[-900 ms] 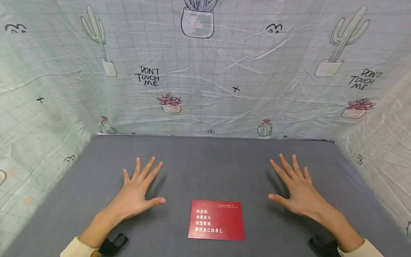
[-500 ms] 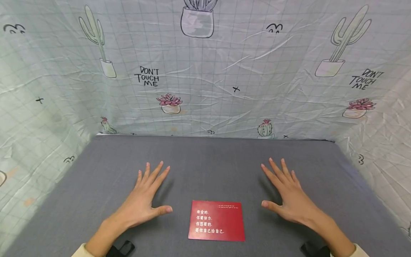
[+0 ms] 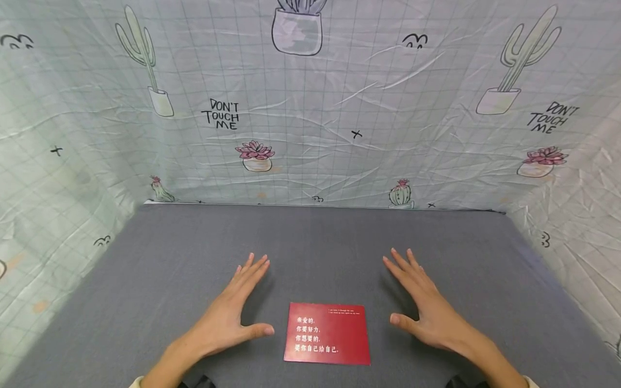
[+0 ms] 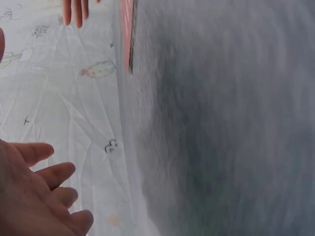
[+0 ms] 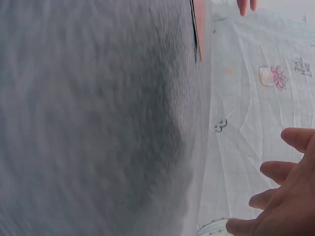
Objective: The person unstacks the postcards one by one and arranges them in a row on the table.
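A flat red card (image 3: pixel 327 333) with white Chinese characters lies on the grey tabletop, near its front middle. To its left is my left hand (image 3: pixel 228 312), fingers extended and thumb pointing toward the card, touching nothing. On the card's other side my right hand (image 3: pixel 432 312) mirrors it, also holding nothing. Both hands hover above the cloth and cast shadows. In the left wrist view the card's edge (image 4: pixel 127 34) shows at the top, beyond the left fingers (image 4: pixel 56 174). The right wrist view shows the card's edge (image 5: pixel 198 29) and the right fingers (image 5: pixel 278 172).
The grey cloth-covered table (image 3: pixel 310 242) stretches back to a wrinkled white curtain (image 3: pixel 310 108) printed with cacti and "Don't touch me". Similar fabric hangs along the left and right sides. Black wrist straps (image 3: pixel 201 382) show at the bottom edge.
Both hands have moved inward and toward the front edge, closer to the card. Their spread fingers have drawn nearer together. The card stays in place.
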A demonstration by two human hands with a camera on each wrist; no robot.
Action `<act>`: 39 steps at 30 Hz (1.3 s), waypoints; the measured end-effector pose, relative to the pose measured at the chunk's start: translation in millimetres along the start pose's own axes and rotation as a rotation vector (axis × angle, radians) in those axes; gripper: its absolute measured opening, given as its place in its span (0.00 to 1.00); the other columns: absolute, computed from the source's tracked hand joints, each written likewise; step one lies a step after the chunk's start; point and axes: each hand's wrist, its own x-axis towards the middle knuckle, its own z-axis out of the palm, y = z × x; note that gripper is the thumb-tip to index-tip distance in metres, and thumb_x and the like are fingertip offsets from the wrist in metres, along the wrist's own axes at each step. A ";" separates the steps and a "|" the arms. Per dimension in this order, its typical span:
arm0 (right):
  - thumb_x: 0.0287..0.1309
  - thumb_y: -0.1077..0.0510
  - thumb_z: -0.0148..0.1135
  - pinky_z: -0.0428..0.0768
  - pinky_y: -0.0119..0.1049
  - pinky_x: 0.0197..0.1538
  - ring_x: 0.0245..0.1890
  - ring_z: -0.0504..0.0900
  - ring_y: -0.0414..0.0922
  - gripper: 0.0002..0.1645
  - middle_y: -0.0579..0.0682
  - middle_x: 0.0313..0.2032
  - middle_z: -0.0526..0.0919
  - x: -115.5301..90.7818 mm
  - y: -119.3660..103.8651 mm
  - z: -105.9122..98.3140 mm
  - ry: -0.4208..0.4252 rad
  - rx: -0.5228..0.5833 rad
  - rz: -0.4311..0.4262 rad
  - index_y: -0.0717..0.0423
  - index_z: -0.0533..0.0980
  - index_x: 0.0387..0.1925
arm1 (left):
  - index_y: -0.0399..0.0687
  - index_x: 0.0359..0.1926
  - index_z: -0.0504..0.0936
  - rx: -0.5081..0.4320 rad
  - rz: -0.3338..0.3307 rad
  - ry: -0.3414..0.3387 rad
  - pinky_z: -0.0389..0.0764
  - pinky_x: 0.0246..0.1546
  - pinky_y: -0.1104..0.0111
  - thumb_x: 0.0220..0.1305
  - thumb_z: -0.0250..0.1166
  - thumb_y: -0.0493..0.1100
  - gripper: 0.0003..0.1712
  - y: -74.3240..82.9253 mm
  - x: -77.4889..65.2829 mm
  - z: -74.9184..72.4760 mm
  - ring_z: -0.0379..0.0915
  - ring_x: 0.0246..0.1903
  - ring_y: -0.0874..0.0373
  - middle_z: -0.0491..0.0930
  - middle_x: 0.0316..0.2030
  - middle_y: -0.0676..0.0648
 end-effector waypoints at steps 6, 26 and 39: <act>0.54 0.38 0.63 0.55 0.78 0.52 0.72 0.39 0.60 0.51 0.50 0.74 0.48 -1.8 -3.6 7.5 0.001 0.092 -0.065 0.49 0.53 0.74 | 0.63 0.75 0.48 -0.148 -0.087 -0.012 0.63 0.55 0.37 0.48 0.74 0.57 0.59 8.2 -0.7 6.7 0.44 0.71 0.47 0.46 0.74 0.53; 0.55 0.50 0.66 0.70 0.63 0.53 0.71 0.50 0.49 0.46 0.47 0.71 0.56 -7.4 -23.6 33.6 -0.110 0.263 0.017 0.42 0.56 0.72 | 0.56 0.72 0.59 -0.217 -0.069 -0.099 0.67 0.58 0.49 0.42 0.77 0.60 0.58 14.2 -5.0 36.7 0.47 0.71 0.56 0.55 0.71 0.51; 0.51 0.43 0.70 0.73 0.50 0.55 0.69 0.54 0.49 0.46 0.46 0.68 0.61 -12.2 -22.4 49.5 -0.118 0.190 -0.006 0.44 0.62 0.69 | 0.52 0.72 0.58 -0.130 0.021 -0.151 0.68 0.57 0.46 0.35 0.75 0.70 0.64 8.0 -9.7 50.2 0.46 0.71 0.50 0.56 0.71 0.52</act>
